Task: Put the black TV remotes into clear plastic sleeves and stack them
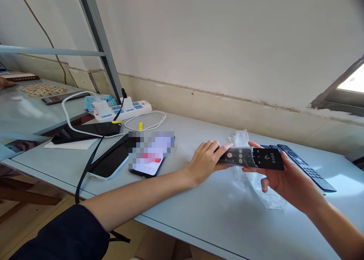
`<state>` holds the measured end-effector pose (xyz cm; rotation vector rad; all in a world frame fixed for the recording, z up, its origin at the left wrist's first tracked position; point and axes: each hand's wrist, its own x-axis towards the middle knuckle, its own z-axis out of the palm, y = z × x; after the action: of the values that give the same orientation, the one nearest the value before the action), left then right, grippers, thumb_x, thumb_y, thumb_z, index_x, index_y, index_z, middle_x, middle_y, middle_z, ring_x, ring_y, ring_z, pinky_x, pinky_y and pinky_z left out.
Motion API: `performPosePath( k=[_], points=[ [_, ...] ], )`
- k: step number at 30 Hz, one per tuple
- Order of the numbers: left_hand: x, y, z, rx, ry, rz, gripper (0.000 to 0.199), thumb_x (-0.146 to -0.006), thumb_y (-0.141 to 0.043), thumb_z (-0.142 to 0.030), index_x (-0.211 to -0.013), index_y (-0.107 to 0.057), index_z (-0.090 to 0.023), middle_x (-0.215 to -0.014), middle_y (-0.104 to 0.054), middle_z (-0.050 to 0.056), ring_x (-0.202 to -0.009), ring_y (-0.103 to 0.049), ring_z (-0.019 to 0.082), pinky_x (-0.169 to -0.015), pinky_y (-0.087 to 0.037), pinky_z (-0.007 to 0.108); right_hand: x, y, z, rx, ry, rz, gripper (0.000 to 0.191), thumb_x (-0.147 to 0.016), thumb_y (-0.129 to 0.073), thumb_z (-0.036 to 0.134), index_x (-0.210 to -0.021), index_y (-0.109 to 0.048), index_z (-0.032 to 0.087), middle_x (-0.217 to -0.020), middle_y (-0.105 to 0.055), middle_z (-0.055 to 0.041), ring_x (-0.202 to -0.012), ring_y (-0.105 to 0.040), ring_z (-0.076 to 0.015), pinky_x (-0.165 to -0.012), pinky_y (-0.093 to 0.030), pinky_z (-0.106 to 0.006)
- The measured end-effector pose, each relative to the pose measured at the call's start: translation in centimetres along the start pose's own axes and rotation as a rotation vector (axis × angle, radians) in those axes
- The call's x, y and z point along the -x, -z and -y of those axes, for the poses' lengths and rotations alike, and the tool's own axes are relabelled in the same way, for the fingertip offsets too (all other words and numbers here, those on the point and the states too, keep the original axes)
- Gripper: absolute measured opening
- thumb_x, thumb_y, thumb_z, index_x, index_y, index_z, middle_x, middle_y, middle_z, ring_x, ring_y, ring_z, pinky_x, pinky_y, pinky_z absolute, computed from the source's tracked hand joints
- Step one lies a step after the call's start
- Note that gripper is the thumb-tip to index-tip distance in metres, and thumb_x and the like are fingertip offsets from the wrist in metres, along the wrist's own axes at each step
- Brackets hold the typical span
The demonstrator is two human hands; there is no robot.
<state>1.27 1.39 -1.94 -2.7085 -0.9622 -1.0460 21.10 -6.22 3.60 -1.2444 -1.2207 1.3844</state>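
Note:
Above the table, a black remote control [269,158] lies level between my two hands. A clear plastic sleeve [241,156] covers its left part, while the right end is bare and shows white markings. My left hand [207,158] is closed on the sleeved left end, thumb on top. Around the bare right end, my right hand [295,182] grips from below and behind, partly hidden by the remote. Crumpled clear plastic wrappers [269,194] lie on the table beneath. Several more black remotes [308,167] rest behind my right hand.
Left on the grey table [182,210] are a lit phone [149,159], a dark-screened phone [112,159] and a black phone [88,131]. Behind them sit a power strip [136,107] and white cable [68,115]. A black strap [85,172] hangs over the front edge. A metal frame [99,36] rises at left.

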Motion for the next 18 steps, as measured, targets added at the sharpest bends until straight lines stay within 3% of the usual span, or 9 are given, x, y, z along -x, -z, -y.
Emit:
performPosePath(
  k=[2, 5, 7, 10, 13, 18],
  points=[
    [0.1, -0.2, 0.0, -0.023, -0.029, -0.032, 0.049, -0.092, -0.046, -0.055, -0.127, -0.051, -0.021, -0.09, -0.059, 0.002, -0.082, -0.056, 0.016, -0.074, -0.042, 0.026, -0.1, 0.3, -0.7, 0.031, 0.016, -0.02, 0.067, -0.081, -0.051, 0.064, -0.138, -0.048, 0.029, -0.105, -0.067, -0.0099, -0.089, -0.065, -0.0238, -0.043, -0.048, -0.021],
    [0.3, -0.4, 0.0, -0.073, -0.098, -0.061, 0.055, -0.092, -0.038, -0.061, -0.127, -0.051, -0.022, -0.086, -0.058, 0.002, -0.08, -0.055, 0.016, -0.072, -0.041, 0.026, -0.5, 0.8, -1.5, 0.136, 0.054, -0.018, 0.068, -0.073, -0.063, 0.063, -0.13, -0.056, 0.026, -0.08, -0.066, -0.0066, -0.064, -0.061, -0.016, -0.038, -0.044, -0.019],
    [0.4, -0.5, 0.0, -0.119, -0.161, -0.057, 0.057, -0.093, -0.033, -0.062, -0.127, -0.052, -0.022, -0.085, -0.058, 0.003, -0.08, -0.055, 0.016, -0.073, -0.04, 0.027, -0.7, 0.8, -1.7, 0.197, 0.065, -0.026, 0.064, -0.068, -0.07, 0.06, -0.122, -0.062, 0.026, -0.075, -0.062, -0.0036, -0.053, -0.054, -0.0104, -0.038, -0.042, -0.018],
    [0.6, -0.4, -0.2, -0.188, -0.256, -0.038, 0.057, -0.094, -0.029, -0.061, -0.127, -0.052, -0.02, -0.084, -0.058, 0.004, -0.08, -0.055, 0.017, -0.073, -0.039, 0.028, -0.7, 0.1, -1.5, 0.245, 0.062, -0.115, 0.056, -0.063, -0.077, 0.055, -0.11, -0.067, 0.026, -0.077, -0.058, -0.0005, -0.051, -0.049, -0.0068, -0.042, -0.044, -0.018],
    [0.6, 0.0, -0.5, -0.227, -0.319, -0.044, 0.057, -0.095, -0.029, -0.06, -0.127, -0.052, -0.02, -0.084, -0.059, 0.004, -0.079, -0.054, 0.017, -0.071, -0.039, 0.028, -0.3, -1.0, -1.3, 0.263, 0.034, -0.174, 0.054, -0.057, -0.081, 0.052, -0.101, -0.068, 0.025, -0.067, -0.047, 0.0042, -0.047, -0.043, -0.0055, -0.041, -0.042, -0.019],
    [0.7, 0.6, -1.5, -0.204, -0.402, -0.184, 0.049, -0.098, -0.026, -0.053, -0.118, -0.056, -0.019, -0.081, -0.059, 0.002, -0.075, -0.054, 0.015, -0.067, -0.038, 0.027, 0.0, -1.6, -1.6, 0.32, 0.088, -0.212, 0.051, -0.055, -0.082, 0.051, -0.095, -0.067, 0.022, -0.056, -0.032, 0.0085, -0.044, -0.03, -0.0044, -0.04, -0.031, -0.018]
  ],
)
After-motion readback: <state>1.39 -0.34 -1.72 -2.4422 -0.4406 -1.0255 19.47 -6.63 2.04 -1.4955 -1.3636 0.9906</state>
